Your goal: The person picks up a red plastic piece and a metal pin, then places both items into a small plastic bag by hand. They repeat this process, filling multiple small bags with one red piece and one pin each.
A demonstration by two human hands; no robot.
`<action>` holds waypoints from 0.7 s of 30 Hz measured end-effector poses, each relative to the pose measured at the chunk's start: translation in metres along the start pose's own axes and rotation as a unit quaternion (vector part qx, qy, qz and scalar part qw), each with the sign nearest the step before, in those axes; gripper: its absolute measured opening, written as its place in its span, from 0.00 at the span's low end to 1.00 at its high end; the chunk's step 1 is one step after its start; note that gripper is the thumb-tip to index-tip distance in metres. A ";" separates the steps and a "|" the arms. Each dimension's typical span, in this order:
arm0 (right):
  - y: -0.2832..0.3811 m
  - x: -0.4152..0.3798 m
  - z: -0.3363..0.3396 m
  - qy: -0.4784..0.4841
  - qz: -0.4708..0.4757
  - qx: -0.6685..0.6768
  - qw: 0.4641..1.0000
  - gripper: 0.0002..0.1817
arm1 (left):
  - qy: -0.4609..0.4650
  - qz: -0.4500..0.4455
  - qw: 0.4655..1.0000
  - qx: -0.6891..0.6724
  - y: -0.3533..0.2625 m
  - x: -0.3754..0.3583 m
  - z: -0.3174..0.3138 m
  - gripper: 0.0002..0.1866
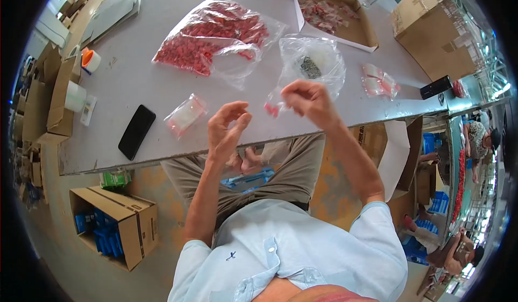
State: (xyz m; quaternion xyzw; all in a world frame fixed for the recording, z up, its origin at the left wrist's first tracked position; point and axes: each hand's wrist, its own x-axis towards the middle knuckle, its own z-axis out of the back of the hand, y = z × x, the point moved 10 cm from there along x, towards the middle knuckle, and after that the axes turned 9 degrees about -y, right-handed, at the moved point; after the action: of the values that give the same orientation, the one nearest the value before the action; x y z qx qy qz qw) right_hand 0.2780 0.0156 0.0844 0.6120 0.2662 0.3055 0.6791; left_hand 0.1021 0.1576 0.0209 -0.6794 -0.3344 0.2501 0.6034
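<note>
My left hand point(227, 127) is held over the table's front edge, fingers curved and thumb apart, with a gap between them and nothing visible inside. To its right, my right hand point(313, 101) has its fingers drawn together in a pinch; what they hold, if anything, I cannot make out. A few small red pieces point(272, 109) lie on the table just left of it. Behind it is a clear plastic bag point(334, 67) with small dark metallic parts point(310, 67) in it. A large clear bag of red pieces point(216, 35) lies farther back.
A black phone point(136, 132) and a small packet with white contents point(186, 116) lie at left. Similar packets point(379, 81) are at right. An open carton tray point(369, 32) holds small packets. A cardboard box point(431, 29) stands back right; other people point(477, 140) sit far right.
</note>
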 end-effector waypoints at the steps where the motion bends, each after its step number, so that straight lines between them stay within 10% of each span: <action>1: 0.003 0.013 0.025 -0.032 0.008 0.015 0.999 0.05 | -0.028 0.002 1.000 -0.010 0.004 0.001 0.008 0.11; 5: 0.040 0.089 0.150 -0.266 0.092 0.121 0.952 0.08 | -0.031 -0.006 1.000 0.000 0.006 0.004 0.023 0.06; 9: -0.018 0.135 0.194 -0.256 -0.027 0.145 0.955 0.13 | -0.062 -0.053 0.996 0.044 0.001 0.001 0.039 0.05; 13: -0.005 0.087 0.106 -0.188 0.049 -0.070 0.978 0.11 | -0.164 -0.277 0.911 0.258 -0.054 -0.020 0.077 0.04; 21: -0.048 0.041 -0.116 0.091 0.042 -0.096 0.990 0.07 | -0.193 -0.363 0.816 0.406 -0.062 -0.026 0.126 0.10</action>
State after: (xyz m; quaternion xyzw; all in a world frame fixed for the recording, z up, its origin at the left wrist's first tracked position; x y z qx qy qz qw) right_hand 0.2246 0.1203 0.0250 0.5241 0.2700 0.4124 0.6946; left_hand -0.0178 0.2231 0.0620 -0.1398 -0.5345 0.2515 0.7947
